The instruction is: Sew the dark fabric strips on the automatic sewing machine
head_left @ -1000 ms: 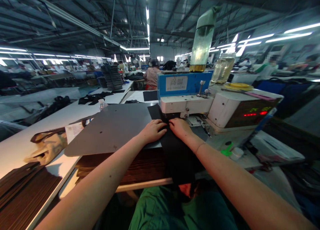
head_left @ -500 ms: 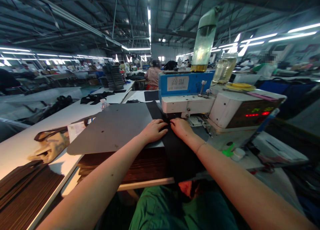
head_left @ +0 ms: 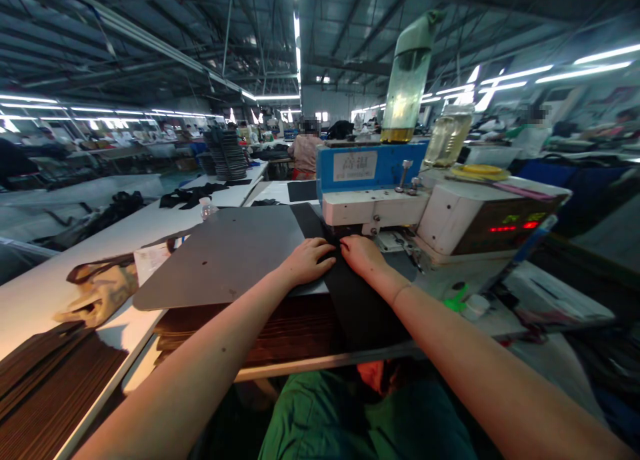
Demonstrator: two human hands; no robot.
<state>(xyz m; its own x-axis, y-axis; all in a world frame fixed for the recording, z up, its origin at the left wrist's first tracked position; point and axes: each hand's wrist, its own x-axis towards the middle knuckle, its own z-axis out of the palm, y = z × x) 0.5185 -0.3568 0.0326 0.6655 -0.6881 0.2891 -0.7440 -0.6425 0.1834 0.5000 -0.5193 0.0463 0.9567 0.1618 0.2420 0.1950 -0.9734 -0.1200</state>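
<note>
A long black fabric strip [head_left: 357, 307] runs from the table's near side under the head of a sewing machine [head_left: 377, 210]. My left hand [head_left: 311, 260] lies on the strip's left edge in front of the machine head, fingers stretched out and thumb apart. Close beside it, my right hand [head_left: 364, 255] presses the strip with bent fingers held together, its fingertips near the needle area. The needle itself is hidden. Left of the strip lies a smooth grey board [head_left: 225, 253], resting over a stack of dark brown pieces [head_left: 210, 327].
A bottle [head_left: 406, 93] and a jar [head_left: 449, 137] of yellowish liquid stand on the machine. Its control box shows a lit red display [head_left: 510, 228]. More dark pieces [head_left: 55, 387] are stacked at lower left, near a tan cloth bundle [head_left: 103, 287]. A person [head_left: 306, 153] sits beyond.
The strip's near end has drawn up from below the table's front edge towards the machine. Both hands stay almost in place.
</note>
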